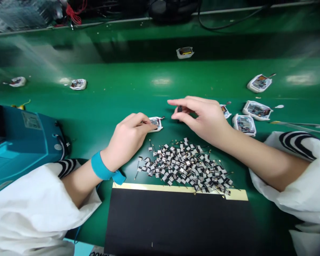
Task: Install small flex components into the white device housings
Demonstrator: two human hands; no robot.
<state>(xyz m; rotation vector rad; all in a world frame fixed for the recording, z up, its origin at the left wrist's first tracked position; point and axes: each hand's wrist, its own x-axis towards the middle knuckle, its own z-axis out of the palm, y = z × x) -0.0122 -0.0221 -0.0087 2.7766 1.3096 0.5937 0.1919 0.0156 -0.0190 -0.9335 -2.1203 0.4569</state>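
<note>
My left hand [132, 137], with a teal band on its wrist, grips a small white device housing [156, 124] by its left side. A circuit board shows inside the housing, and a short dark wire end sticks out at its upper right corner. To the right, my right hand [200, 113] hovers apart from the housing, pinching a small black piece [179, 109] between thumb and fingers. What kind of piece it is I cannot make out. Just below both hands lies a heap of small grey-and-black parts with short leads [181, 163].
Several open white housings [244, 125] lie at the right, and others [78, 84] stand farther back. Tweezers [296, 124] are by the right sleeve. A black sheet with a yellow edge [176, 220] lies in front. A teal machine [29, 142] stands left.
</note>
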